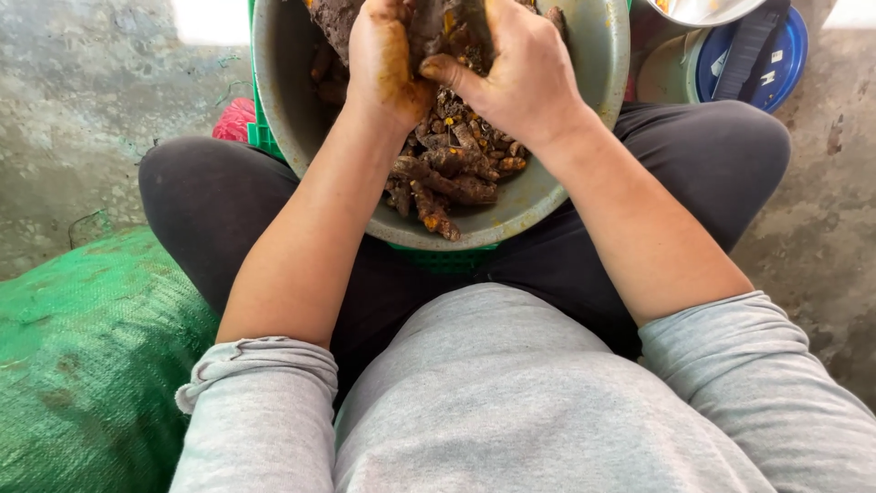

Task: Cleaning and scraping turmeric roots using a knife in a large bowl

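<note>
- Left hand [388, 59] and right hand [520, 68] were close together at 12 o'clock, both clamped on muddy roots [452, 164].
- Roots lay in a grey basin [584, 137] between the knees — yellow-stained.
- Green sack [82, 365] sat at 8 o'clock.
- Blue lid [776, 55] sat at 2 o'clock.

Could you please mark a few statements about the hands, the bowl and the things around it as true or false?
1. Both hands are over a grey bowl of muddy brown roots. True.
2. The left hand is clean and rests on the floor. False: it is smeared yellow-brown and grips roots in the bowl.
3. A green woven sack lies at the person's left side. True.
4. The right hand holds a knife. False: no knife shows; it clasps roots.
5. The bowl sits on a green crate. True.
</note>
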